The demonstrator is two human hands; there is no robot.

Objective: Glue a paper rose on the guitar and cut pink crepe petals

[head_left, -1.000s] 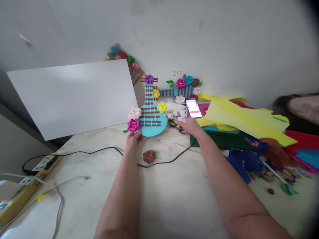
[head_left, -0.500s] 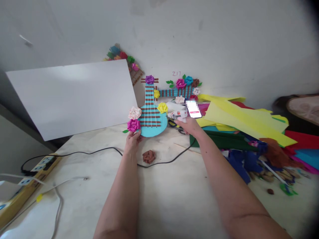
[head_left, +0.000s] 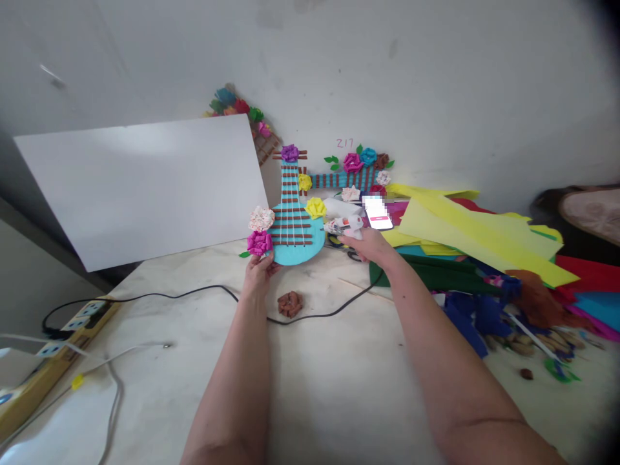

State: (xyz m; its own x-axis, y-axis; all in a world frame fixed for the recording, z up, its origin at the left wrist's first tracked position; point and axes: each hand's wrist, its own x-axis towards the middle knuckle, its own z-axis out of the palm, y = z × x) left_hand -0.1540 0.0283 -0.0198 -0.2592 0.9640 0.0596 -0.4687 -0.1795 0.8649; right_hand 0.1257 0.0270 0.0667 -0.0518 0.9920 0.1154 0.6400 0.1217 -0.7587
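Observation:
My left hand point(head_left: 259, 271) is closed on the lower left edge of a blue toy lute point(head_left: 296, 255), which stands upright. The lute has brown strips and white strings; a purple flower point(head_left: 289, 153) sits at its top, a yellow flower point(head_left: 316, 207) on the right, and a speckled white flower point(head_left: 261, 219) and a magenta flower point(head_left: 260, 243) on the left. My right hand point(head_left: 367, 243) is wrapped round a white hot glue gun point(head_left: 349, 226), its nozzle close to the lute's right edge; whether they touch I cannot tell. A loose brown flower point(head_left: 290, 304) lies on the table between my forearms.
A black cord point(head_left: 320, 316) crosses the table point(head_left: 334, 374) to a power strip point(head_left: 82, 326). A white board point(head_left: 150, 194) leans on the left. Behind my right hand are a phone point(head_left: 377, 213), scissors point(head_left: 355, 256) and another blue lute point(head_left: 339, 180). Yellow sheets point(head_left: 475, 239) and scraps cover the right.
Almost nothing differs. The glue gun has tilted slightly at the lute's right edge, while the lute stays in my left hand.

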